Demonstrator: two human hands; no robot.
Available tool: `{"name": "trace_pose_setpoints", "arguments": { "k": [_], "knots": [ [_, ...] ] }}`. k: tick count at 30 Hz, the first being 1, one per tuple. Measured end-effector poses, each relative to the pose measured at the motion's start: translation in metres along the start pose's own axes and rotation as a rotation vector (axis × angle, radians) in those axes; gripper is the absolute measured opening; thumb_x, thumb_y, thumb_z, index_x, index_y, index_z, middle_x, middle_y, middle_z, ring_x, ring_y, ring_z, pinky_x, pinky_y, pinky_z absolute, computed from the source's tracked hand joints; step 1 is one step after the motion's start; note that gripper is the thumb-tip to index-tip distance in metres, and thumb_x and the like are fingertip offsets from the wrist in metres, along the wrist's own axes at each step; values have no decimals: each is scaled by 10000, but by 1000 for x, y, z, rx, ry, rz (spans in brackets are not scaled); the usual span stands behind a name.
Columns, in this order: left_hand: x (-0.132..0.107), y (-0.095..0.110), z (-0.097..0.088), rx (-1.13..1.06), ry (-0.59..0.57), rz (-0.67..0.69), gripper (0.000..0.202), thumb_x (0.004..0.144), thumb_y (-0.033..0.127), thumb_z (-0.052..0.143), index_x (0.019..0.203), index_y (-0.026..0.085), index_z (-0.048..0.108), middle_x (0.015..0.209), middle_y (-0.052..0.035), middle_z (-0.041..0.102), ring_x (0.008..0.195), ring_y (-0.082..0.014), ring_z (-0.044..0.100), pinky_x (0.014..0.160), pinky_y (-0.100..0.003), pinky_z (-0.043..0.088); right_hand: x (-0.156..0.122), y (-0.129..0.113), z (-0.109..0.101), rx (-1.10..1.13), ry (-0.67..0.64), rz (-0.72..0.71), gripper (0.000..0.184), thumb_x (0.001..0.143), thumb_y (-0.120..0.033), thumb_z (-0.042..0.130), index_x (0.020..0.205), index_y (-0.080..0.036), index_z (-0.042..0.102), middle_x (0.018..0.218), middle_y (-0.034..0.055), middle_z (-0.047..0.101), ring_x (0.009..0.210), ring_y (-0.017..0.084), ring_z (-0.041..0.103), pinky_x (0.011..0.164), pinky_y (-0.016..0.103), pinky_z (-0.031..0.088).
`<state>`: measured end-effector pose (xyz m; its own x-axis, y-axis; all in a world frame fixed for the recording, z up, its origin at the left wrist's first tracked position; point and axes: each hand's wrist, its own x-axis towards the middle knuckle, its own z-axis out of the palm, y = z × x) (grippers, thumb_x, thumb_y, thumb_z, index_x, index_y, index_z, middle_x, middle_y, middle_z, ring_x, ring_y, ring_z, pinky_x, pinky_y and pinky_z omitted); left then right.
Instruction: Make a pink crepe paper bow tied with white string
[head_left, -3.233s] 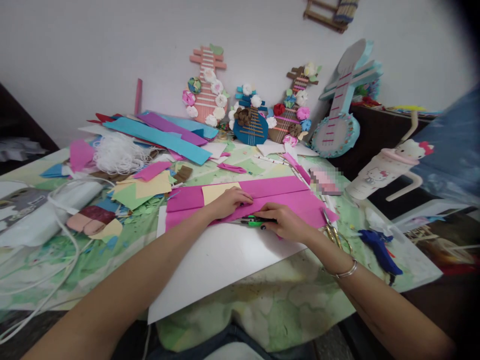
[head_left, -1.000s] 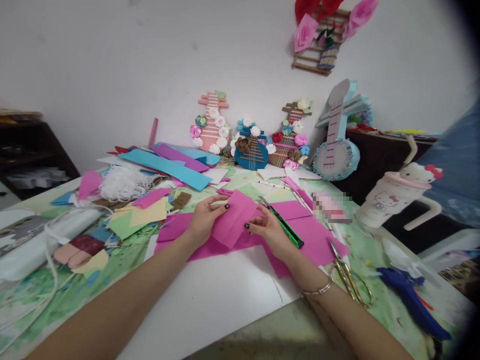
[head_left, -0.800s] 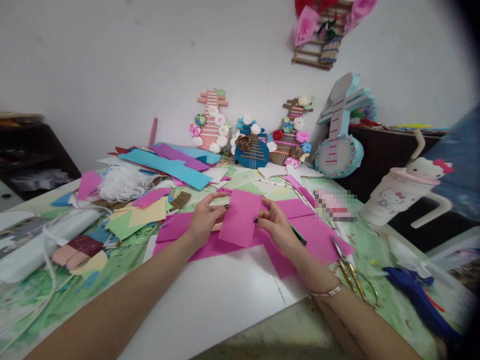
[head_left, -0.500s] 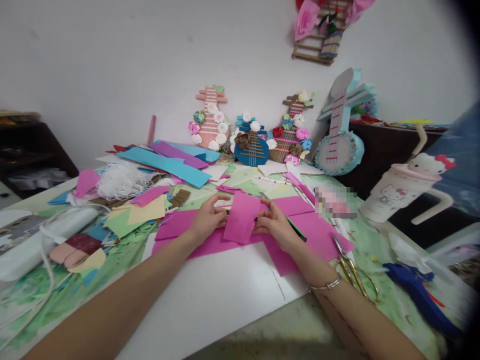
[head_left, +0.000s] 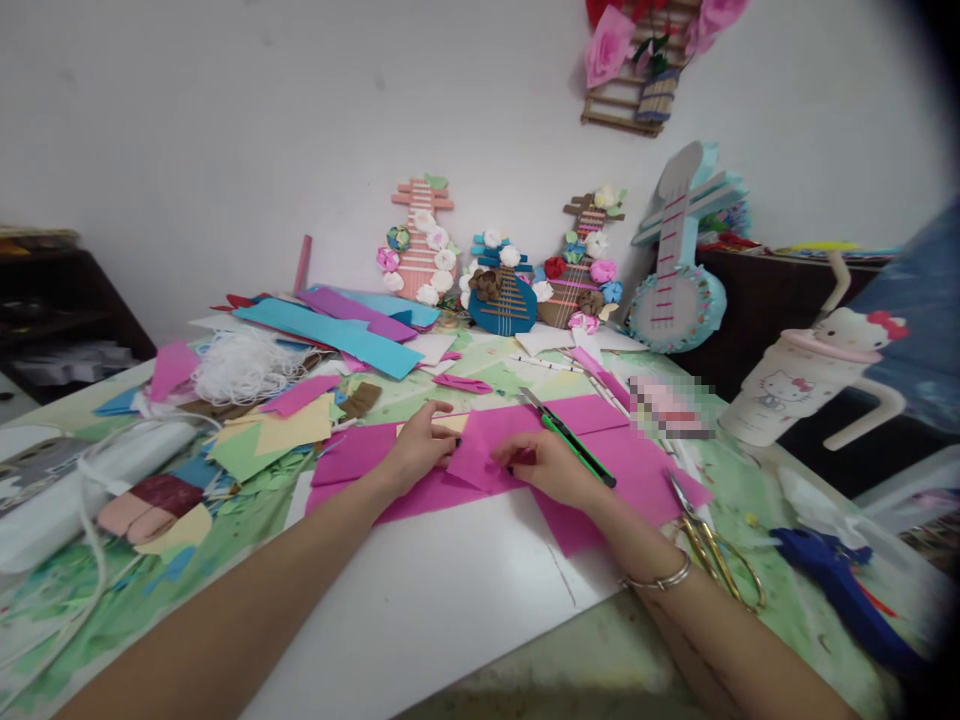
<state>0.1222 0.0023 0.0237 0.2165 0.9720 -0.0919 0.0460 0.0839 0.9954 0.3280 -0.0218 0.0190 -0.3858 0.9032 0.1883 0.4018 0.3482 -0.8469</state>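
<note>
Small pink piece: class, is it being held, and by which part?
The small pink piece has the left grip at its left edge, the right grip at its right; whether either pinches it cannot be told.

A craft corner, clearly: pink paper (head_left: 645,475) lies spread on the desk (head_left: 739,505), coloured scraps (head_left: 289,435) pile up at left, scissors (head_left: 701,547) and a blue glue gun (head_left: 836,585) sit at right, and flower-decked model lutes (head_left: 502,305) line up along the wall (head_left: 225,120)!
</note>
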Motion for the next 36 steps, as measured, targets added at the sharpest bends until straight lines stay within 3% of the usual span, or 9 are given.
{"name": "trace_pose_setpoints", "arguments": {
  "k": [5, 8, 13, 18, 20, 23, 28, 31, 36],
  "knots": [
    [0, 1, 2, -34, -11, 20, 418, 674, 124, 637, 1051, 191, 468, 708, -2, 651, 595, -133, 630, 581, -252, 509, -1, -1, 0, -288, 77, -50, 283, 650, 2, 520, 760, -176, 711, 757, 27, 717, 702, 153, 641, 690, 269, 490],
    [6, -2, -2, -12, 52, 68, 342, 675, 84, 587, 990, 182, 500, 817, -59, 695, 750, -169, 673, 707, -306, 537, 0, 0, -4, -280, 143, -10, 197, 689, -58, 568, 759, -178, 709, 751, 23, 716, 703, 155, 644, 700, 276, 492],
    [17, -7, -13, 308, 141, 222, 377, 634, 27, 501, 969, 180, 580, 924, -78, 710, 931, -223, 651, 804, -363, 520, 1, 3, -7, -141, 130, 42, 127, 705, -110, 579, 747, -158, 689, 748, 31, 699, 703, 151, 630, 696, 279, 489],
    [4, 5, -17, 494, -182, 496, 327, 675, 97, 553, 962, 206, 666, 1137, -81, 642, 1169, -251, 526, 996, -428, 416, 2, 4, -7, 65, 76, 74, 66, 682, -194, 637, 715, -146, 670, 701, 23, 673, 665, 137, 601, 654, 269, 473],
    [-5, 11, -14, 606, -394, 586, 538, 686, 188, 656, 1213, 255, 568, 1347, -76, 502, 1344, -270, 319, 1075, -460, 311, 3, 5, -9, 148, 99, 121, 100, 656, -222, 671, 719, -144, 665, 691, 17, 673, 655, 133, 600, 657, 273, 473],
    [-13, 10, -5, 717, -429, 635, 933, 589, 303, 788, 1405, 285, 334, 1481, -96, 309, 1383, -302, 220, 1081, -486, 287, 4, 8, -11, 265, 118, 179, 161, 615, -252, 718, 718, -144, 658, 671, 8, 670, 638, 127, 603, 654, 272, 474],
    [-4, -3, 2, 823, -286, 907, 286, 815, 176, 536, 1065, 227, 665, 1078, -83, 671, 1142, -235, 524, 1030, -414, 347, 4, 13, -18, 269, 66, 154, 149, 628, -248, 720, 722, -144, 670, 680, 16, 674, 648, 130, 611, 670, 279, 478],
    [0, -3, -1, 855, -347, 976, 251, 857, 172, 480, 899, 240, 718, 902, -53, 717, 1016, -211, 582, 978, -376, 377, 2, 13, -22, 122, 28, 89, 83, 666, -185, 680, 741, -150, 692, 736, 31, 682, 701, 147, 619, 702, 297, 484],
    [-2, 2, -4, 889, -446, 921, 244, 855, 208, 492, 892, 246, 730, 829, -57, 710, 853, -190, 598, 857, -327, 434, -3, -1, -22, -197, -77, -137, 266, 657, -80, 708, 881, -221, 736, 889, 34, 622, 858, 167, 578, 806, 321, 457]
  ]
}}
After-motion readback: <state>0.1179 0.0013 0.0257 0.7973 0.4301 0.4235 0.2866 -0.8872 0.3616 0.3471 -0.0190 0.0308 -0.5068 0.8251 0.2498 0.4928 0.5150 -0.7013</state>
